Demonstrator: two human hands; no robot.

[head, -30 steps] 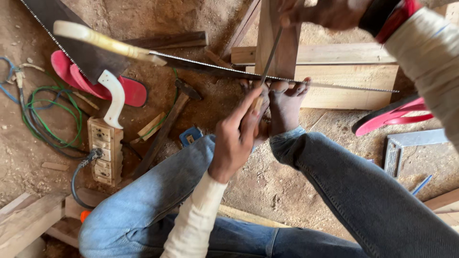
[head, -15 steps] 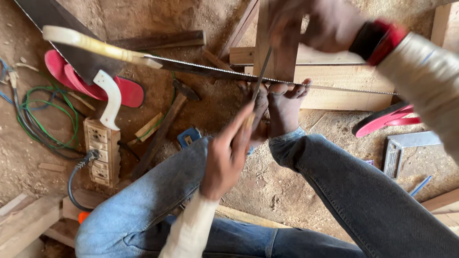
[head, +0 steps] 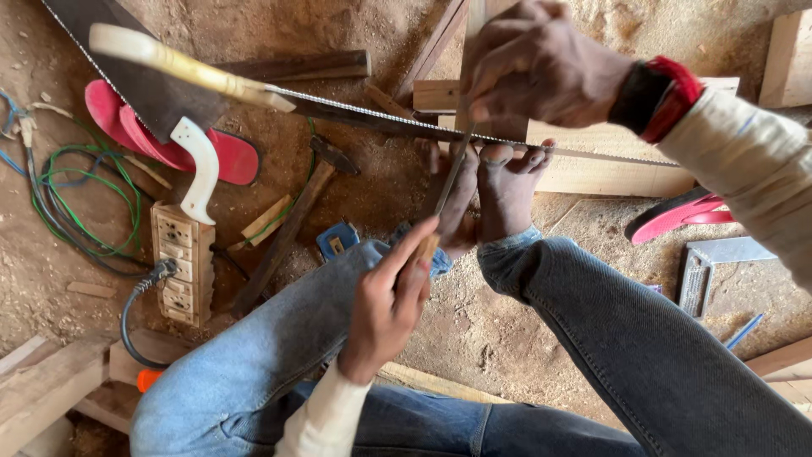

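The left hand (head: pixel 391 298) has slid down and back toward the knees, pulling the thin file (head: pixel 450 188) with it. Its fingers are curled tight round the file's wooden handle. Farther out, two bare feet (head: pixel 486 190) press on the long saw blade (head: pixel 440 131), which lies flat across the dirt floor (head: pixel 507 338). The file leans across the blade's teeth. Beyond that, the right hand (head: pixel 541 68) is closed on the top end of the file. Off to the side sit a hammer (head: pixel 292 224), a plug box (head: pixel 182 267), green wire (head: pixel 80 190) and red sandals (head: pixel 169 140).
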